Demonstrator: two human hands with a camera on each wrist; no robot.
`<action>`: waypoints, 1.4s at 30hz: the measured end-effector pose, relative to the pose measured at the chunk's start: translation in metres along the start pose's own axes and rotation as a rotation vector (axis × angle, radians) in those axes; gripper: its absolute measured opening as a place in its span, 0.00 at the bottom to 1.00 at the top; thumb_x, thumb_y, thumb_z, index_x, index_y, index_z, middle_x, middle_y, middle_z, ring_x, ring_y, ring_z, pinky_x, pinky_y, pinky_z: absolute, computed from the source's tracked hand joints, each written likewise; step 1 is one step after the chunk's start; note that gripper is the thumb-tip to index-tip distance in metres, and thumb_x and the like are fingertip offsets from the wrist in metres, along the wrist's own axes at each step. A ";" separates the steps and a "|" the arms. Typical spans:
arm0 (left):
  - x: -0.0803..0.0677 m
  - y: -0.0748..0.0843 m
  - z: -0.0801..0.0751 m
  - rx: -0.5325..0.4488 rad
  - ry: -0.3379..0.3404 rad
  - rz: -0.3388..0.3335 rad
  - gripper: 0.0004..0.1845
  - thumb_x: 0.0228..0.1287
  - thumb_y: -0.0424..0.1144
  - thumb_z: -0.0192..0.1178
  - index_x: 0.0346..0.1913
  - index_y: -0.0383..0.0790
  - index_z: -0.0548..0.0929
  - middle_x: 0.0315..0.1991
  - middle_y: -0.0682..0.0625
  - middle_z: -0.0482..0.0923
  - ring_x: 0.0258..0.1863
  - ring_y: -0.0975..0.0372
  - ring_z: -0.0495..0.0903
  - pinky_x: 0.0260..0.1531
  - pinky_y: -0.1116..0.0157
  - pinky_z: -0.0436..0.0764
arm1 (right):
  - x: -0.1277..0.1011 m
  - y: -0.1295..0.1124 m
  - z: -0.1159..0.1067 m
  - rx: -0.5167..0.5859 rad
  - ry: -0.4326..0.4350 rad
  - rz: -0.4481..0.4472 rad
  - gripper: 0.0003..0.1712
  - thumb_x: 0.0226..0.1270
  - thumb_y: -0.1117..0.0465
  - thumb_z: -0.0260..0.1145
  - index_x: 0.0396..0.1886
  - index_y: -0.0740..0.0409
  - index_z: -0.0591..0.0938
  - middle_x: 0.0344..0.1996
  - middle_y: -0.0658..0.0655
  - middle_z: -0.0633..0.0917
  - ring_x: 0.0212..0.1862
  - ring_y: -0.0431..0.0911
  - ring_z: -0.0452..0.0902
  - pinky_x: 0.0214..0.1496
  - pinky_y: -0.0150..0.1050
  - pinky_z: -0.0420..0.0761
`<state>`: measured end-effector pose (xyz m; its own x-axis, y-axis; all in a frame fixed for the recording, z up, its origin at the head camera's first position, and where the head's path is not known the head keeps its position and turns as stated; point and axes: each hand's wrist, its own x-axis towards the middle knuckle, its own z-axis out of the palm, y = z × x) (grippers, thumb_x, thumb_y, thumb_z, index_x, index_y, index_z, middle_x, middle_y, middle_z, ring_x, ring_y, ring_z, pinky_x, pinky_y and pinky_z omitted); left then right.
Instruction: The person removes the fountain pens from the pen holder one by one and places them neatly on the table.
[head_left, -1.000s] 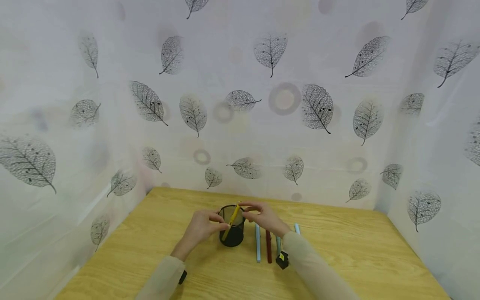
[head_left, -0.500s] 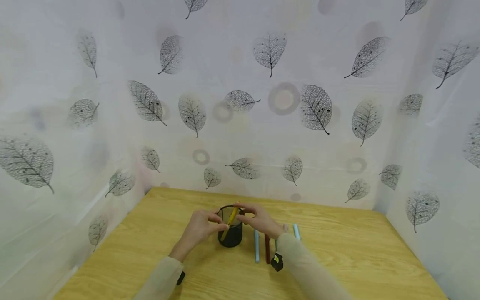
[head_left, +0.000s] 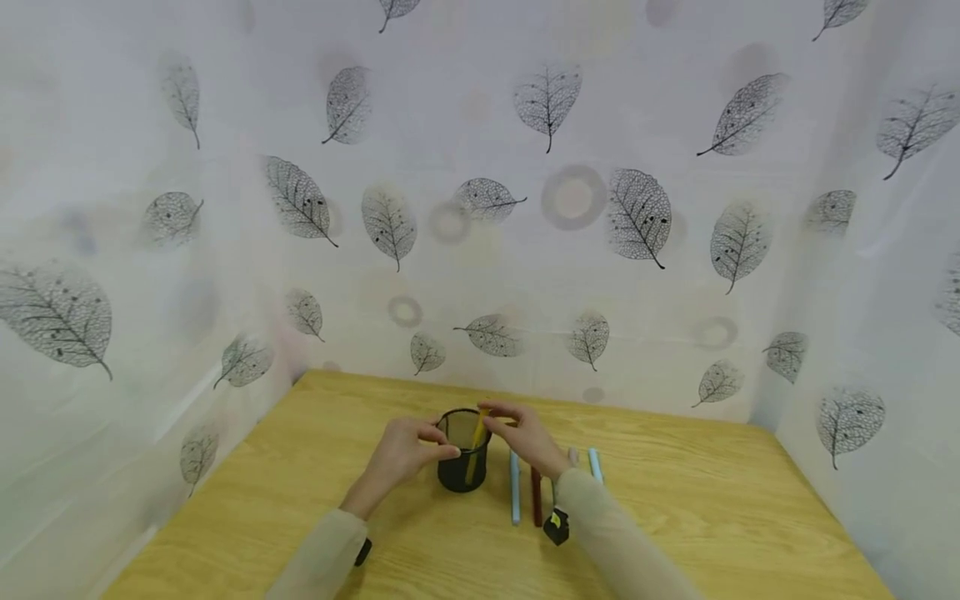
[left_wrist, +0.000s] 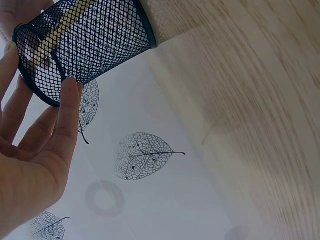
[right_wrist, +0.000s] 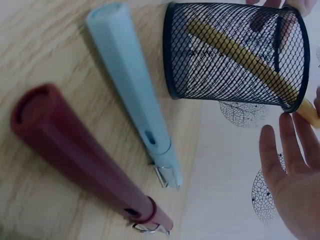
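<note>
A black mesh pen holder stands upright on the table, its round mouth facing up. My left hand pinches its near left rim between thumb and fingers; in the left wrist view the thumb lies against the mesh. Inside the holder leans a yellow pen, seen through the mesh, its top sticking out over the right rim. At that top end, the thumb and index finger of my right hand pinch the pen. The right hand's other fingers extend beside the rim in the right wrist view.
Right of the holder lie a light blue pen and a dark red pen. Farther right, a grey pen is partly hidden by the right arm, near another light blue pen. A leaf-patterned sheet hangs behind the wooden table.
The yellow pen's lower end has swung right inside the holder, so the pen stands steeper and lies along the right side. My left hand has stayed at the rim.
</note>
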<state>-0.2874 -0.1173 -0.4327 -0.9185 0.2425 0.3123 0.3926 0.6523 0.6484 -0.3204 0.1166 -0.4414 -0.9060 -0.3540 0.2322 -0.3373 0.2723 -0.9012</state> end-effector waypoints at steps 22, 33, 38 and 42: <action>0.001 0.003 0.000 -0.020 -0.002 -0.022 0.08 0.49 0.49 0.76 0.21 0.58 0.86 0.55 0.45 0.83 0.58 0.53 0.81 0.47 0.59 0.79 | 0.010 -0.013 -0.005 0.306 0.522 -0.131 0.14 0.62 0.72 0.69 0.47 0.69 0.80 0.39 0.50 0.83 0.40 0.40 0.82 0.38 0.38 0.86; 0.000 0.003 -0.001 -0.031 -0.011 -0.026 0.07 0.50 0.48 0.75 0.21 0.58 0.86 0.57 0.45 0.82 0.59 0.53 0.80 0.35 0.67 0.72 | 0.010 -0.012 -0.013 0.341 0.500 -0.151 0.10 0.67 0.73 0.63 0.46 0.71 0.82 0.34 0.56 0.81 0.32 0.40 0.81 0.33 0.32 0.84; -0.001 0.004 -0.001 -0.017 -0.017 -0.004 0.08 0.50 0.49 0.75 0.21 0.58 0.86 0.56 0.43 0.82 0.58 0.51 0.81 0.37 0.66 0.73 | 0.009 -0.012 -0.015 0.332 0.496 -0.127 0.11 0.68 0.73 0.63 0.48 0.72 0.82 0.40 0.67 0.81 0.34 0.39 0.81 0.35 0.32 0.84; -0.001 0.002 0.000 -0.017 -0.019 -0.001 0.09 0.51 0.49 0.74 0.20 0.59 0.85 0.57 0.42 0.81 0.58 0.51 0.80 0.37 0.66 0.73 | 0.007 -0.014 -0.017 0.329 0.484 -0.105 0.13 0.71 0.72 0.59 0.52 0.72 0.82 0.51 0.69 0.80 0.35 0.39 0.81 0.37 0.31 0.84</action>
<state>-0.2860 -0.1165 -0.4316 -0.9196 0.2552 0.2986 0.3921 0.6404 0.6604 -0.3263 0.1256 -0.4205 -0.9116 0.1051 0.3975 -0.4049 -0.0609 -0.9124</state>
